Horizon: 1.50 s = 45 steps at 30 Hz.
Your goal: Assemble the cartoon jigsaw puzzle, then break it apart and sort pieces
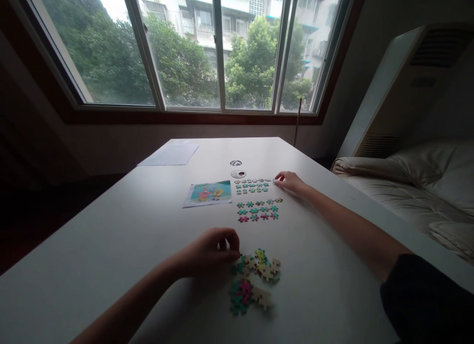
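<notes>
My right hand (292, 181) reaches to the far end of the top row, its thumb and fingers pinched on a small puzzle piece (274, 180). Several rows of jigsaw pieces (254, 211) lie face up, mostly teal with some pink and yellow. My left hand (213, 247) is curled at the edge of a loose heap of puzzle pieces (266, 271); thumb and fingertip meet there, and whether a piece is between them is hidden. Pink, green and bare wood-coloured pieces overlap in a nearer heap (244, 295). Left of the rows lies a picture sheet (209, 192) with cartoon figures.
Everything rests on a long white table (122, 245). Two small round items (238, 174) lie beyond the rows, and white paper (170, 153) is at the far left corner. A pale sofa (414, 178) stands on the right, below a tall appliance (392, 82). Windows (218, 52) are ahead.
</notes>
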Each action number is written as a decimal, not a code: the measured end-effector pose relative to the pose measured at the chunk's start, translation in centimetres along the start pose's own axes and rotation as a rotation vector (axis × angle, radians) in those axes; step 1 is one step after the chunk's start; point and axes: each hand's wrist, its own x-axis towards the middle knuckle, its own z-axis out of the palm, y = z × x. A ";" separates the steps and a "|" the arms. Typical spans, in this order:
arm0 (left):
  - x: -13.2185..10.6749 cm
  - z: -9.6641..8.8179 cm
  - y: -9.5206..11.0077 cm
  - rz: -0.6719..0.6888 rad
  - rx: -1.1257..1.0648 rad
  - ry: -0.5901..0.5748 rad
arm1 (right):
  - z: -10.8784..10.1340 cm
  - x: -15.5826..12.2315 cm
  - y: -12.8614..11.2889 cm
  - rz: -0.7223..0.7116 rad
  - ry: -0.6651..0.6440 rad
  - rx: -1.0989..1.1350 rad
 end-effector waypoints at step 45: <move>-0.2 1.7 0.6 -0.065 0.388 0.153 | -0.3 -16.4 -11.5 -0.761 0.027 -0.027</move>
